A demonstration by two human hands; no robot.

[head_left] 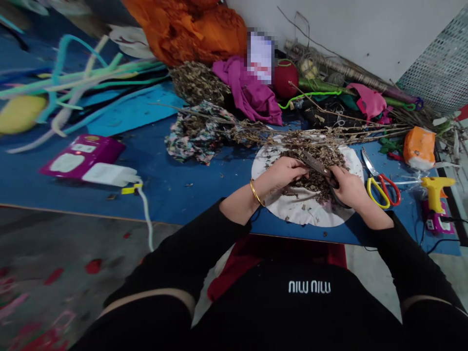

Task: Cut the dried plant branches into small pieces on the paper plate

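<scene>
My right hand (346, 186) is wrapped round the dark handles of a pair of scissors (315, 164), whose blades point up and to the left. Close to the blades, my left hand (285, 174) is closed in a pinch, with a gold bangle on its wrist; what sits between the fingertips is too small to make out. Beneath both hands is a heap of crumbled dried leaves (334, 155) on a round white cloth (303, 217). Long dry stems (369, 130) lie across the heap's far side.
Scissors with yellow and red handles (383, 190) and a yellow glue gun (436, 191) lie to the right, near an orange-and-white packet (419, 148). On the left are a purple power strip (86, 155) and coloured fuzzy stems (109, 78). Fabrics, including a purple cloth (250, 92), line the back.
</scene>
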